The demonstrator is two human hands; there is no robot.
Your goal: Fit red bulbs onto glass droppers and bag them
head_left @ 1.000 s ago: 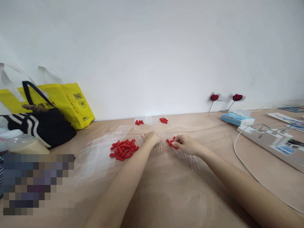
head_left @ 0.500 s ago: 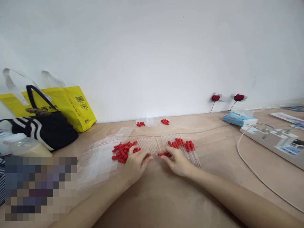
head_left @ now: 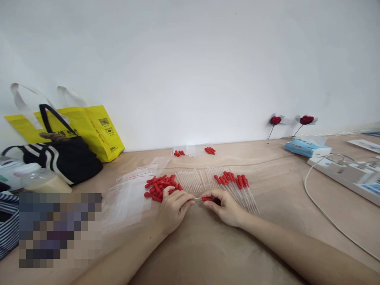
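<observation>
My left hand [head_left: 175,206] pinches a thin clear glass tube [head_left: 198,198], whose end sticks out to the right. Facing it, my right hand [head_left: 224,206] grips a red rubber bulb [head_left: 206,198] between thumb and fingers; the tube's tip is at or close to the bulb's mouth. Beyond my left hand lies a pile of loose red bulbs [head_left: 158,186]. A row of bare clear tubes [head_left: 190,181] is behind both hands. Past my right hand lie tubes with red bulbs on their ends [head_left: 240,182].
Clear zip bags [head_left: 130,198] lie at the left. Further left are a yellow bag [head_left: 103,134], a black bag [head_left: 74,162] and a bottle [head_left: 47,180]. At the right are a tissue pack [head_left: 308,148], a power strip [head_left: 350,174] and a white cable [head_left: 320,211]. Bagged bulbs [head_left: 210,151] lie near the wall.
My left hand now holds a tube pointing toward the bulb in my right hand. Both hands are closer together and slightly nearer to me. The view has shifted a little.
</observation>
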